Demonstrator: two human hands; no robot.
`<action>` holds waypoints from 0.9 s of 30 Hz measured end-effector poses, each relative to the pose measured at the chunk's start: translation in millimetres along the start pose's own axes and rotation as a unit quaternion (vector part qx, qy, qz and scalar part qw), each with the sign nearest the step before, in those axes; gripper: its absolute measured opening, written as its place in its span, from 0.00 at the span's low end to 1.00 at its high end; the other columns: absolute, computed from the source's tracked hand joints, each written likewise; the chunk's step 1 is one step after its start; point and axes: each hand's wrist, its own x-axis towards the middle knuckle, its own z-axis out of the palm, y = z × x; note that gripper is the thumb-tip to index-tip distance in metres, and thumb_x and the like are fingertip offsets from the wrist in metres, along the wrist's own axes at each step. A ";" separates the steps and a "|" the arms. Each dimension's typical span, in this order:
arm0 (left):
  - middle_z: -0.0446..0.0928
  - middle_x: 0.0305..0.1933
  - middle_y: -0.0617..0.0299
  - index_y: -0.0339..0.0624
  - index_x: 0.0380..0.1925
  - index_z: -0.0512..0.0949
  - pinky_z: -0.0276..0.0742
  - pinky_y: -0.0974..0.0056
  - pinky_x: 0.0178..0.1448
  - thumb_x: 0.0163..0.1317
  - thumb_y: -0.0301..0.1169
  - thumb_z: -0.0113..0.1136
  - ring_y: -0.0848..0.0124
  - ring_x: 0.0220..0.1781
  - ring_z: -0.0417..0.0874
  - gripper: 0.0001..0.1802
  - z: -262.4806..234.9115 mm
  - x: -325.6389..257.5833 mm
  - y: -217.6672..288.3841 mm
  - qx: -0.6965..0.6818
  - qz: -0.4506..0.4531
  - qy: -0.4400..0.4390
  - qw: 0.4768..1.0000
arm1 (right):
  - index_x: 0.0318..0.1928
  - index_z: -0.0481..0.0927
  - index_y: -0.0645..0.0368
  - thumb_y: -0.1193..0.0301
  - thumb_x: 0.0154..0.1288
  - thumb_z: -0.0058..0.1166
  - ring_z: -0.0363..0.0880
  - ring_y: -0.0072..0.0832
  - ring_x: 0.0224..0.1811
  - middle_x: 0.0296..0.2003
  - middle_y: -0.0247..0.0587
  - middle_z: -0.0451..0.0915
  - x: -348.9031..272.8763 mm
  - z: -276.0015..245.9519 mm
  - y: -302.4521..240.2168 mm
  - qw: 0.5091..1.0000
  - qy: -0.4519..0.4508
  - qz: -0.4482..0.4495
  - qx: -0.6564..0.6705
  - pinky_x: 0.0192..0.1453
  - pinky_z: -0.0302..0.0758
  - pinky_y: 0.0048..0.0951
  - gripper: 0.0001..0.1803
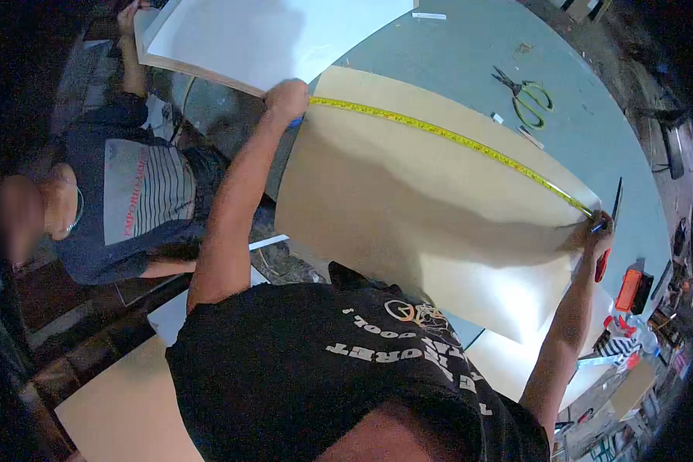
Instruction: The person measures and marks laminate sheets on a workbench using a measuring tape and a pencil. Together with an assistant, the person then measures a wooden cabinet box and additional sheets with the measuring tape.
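A yellow tape measure is stretched across a large tan sheet lying on the grey-green table. My left hand is closed at the tape's left end, by the sheet's far left corner; a bit of blue shows under the fingers. At the sheet's right edge my right hand pinches the tape's other end, with what looks like a thin blue pen among the fingers. A tool with a red handle and a dark blade lies just beyond this hand, partly hidden by it.
Green-handled scissors lie on the table, near small white scraps. A white panel covers the far left. A co-worker at left has a hand on that panel. An orange-and-black object and clutter sit at the right.
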 end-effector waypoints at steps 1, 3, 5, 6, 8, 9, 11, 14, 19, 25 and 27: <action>0.84 0.46 0.47 0.44 0.39 0.85 0.81 0.45 0.53 0.60 0.38 0.61 0.49 0.50 0.85 0.12 1.0 2.1 -0.2 0.000 0.003 0.000 1.000 | 0.46 0.84 0.61 0.61 0.66 0.63 0.83 0.31 0.42 0.39 0.41 0.86 1.7 -1.8 3.2 0.999 0.015 -0.035 -0.015 0.49 0.79 0.32 0.17; 0.82 0.42 0.43 0.39 0.34 0.84 0.79 0.44 0.52 0.60 0.40 0.61 0.45 0.46 0.84 0.15 3.3 6.4 -1.5 -0.004 0.016 0.012 1.000 | 0.46 0.84 0.61 0.60 0.66 0.64 0.84 0.30 0.42 0.39 0.41 0.86 3.0 -2.7 10.0 0.997 0.031 -0.066 -0.033 0.49 0.79 0.32 0.17; 0.82 0.42 0.42 0.39 0.33 0.84 0.79 0.44 0.52 0.60 0.39 0.60 0.44 0.45 0.84 0.14 7.1 12.1 -0.2 -0.004 0.035 0.027 0.999 | 0.46 0.85 0.59 0.60 0.66 0.64 0.84 0.32 0.43 0.40 0.43 0.86 2.2 -0.5 17.5 0.990 0.029 -0.029 0.137 0.49 0.78 0.32 0.17; 0.82 0.41 0.42 0.39 0.32 0.84 0.79 0.45 0.51 0.59 0.38 0.59 0.44 0.45 0.84 0.13 9.4 15.4 1.0 -0.003 0.051 0.044 0.998 | 0.46 0.85 0.59 0.60 0.66 0.64 0.84 0.32 0.43 0.40 0.43 0.86 3.1 -4.1 22.2 0.990 0.032 -0.026 0.133 0.49 0.78 0.32 0.17; 0.82 0.40 0.42 0.39 0.32 0.84 0.79 0.45 0.51 0.59 0.37 0.58 0.44 0.44 0.84 0.13 15.7 18.8 -16.7 0.009 0.062 0.043 0.997 | 0.46 0.85 0.59 0.59 0.67 0.63 0.84 0.32 0.43 0.40 0.43 0.86 7.7 0.1 13.5 0.997 0.010 -0.001 0.073 0.50 0.78 0.33 0.17; 0.82 0.39 0.41 0.39 0.32 0.84 0.80 0.45 0.51 0.58 0.36 0.57 0.44 0.44 0.84 0.12 17.6 20.6 -26.8 0.019 0.075 0.044 0.996 | 0.46 0.85 0.59 0.59 0.67 0.63 0.84 0.32 0.43 0.40 0.43 0.86 8.7 2.4 7.0 0.997 0.008 -0.002 0.077 0.50 0.78 0.33 0.17; 0.82 0.39 0.41 0.39 0.31 0.84 0.80 0.45 0.50 0.58 0.35 0.56 0.44 0.44 0.84 0.12 17.9 26.2 -30.6 0.031 0.088 0.032 0.995 | 0.47 0.85 0.59 0.57 0.67 0.63 0.84 0.32 0.43 0.40 0.43 0.86 4.5 3.1 6.2 1.000 0.019 -0.007 0.015 0.50 0.79 0.33 0.18; 0.82 0.39 0.40 0.38 0.31 0.84 0.80 0.45 0.50 0.58 0.34 0.55 0.43 0.44 0.84 0.12 20.6 27.1 -16.1 0.021 0.068 0.018 0.997 | 0.46 0.85 0.59 0.56 0.67 0.62 0.84 0.31 0.43 0.40 0.43 0.86 4.3 -3.8 9.2 1.000 0.011 -0.011 -0.006 0.50 0.79 0.33 0.19; 0.82 0.40 0.41 0.37 0.30 0.84 0.80 0.44 0.52 0.59 0.34 0.56 0.43 0.44 0.84 0.12 13.3 18.9 -18.7 0.016 0.043 0.049 0.998 | 0.46 0.86 0.58 0.56 0.68 0.62 0.84 0.33 0.42 0.40 0.43 0.86 0.4 3.1 0.9 0.999 0.005 -0.002 0.037 0.49 0.79 0.33 0.18; 0.84 0.45 0.42 0.36 0.38 0.86 0.83 0.47 0.52 0.59 0.29 0.60 0.47 0.48 0.86 0.11 -8.4 11.2 14.3 0.053 -0.003 -0.006 0.999 | 0.45 0.86 0.58 0.57 0.67 0.63 0.85 0.36 0.42 0.39 0.43 0.86 7.2 -0.5 30.0 0.999 0.029 -0.023 0.018 0.48 0.79 0.35 0.17; 0.84 0.42 0.42 0.38 0.33 0.85 0.82 0.44 0.50 0.61 0.34 0.57 0.46 0.45 0.87 0.12 -8.3 8.6 10.3 0.041 -0.008 0.035 0.999 | 0.45 0.86 0.57 0.57 0.66 0.63 0.85 0.37 0.41 0.39 0.43 0.86 8.0 3.3 28.4 0.999 0.032 -0.034 0.012 0.48 0.79 0.35 0.17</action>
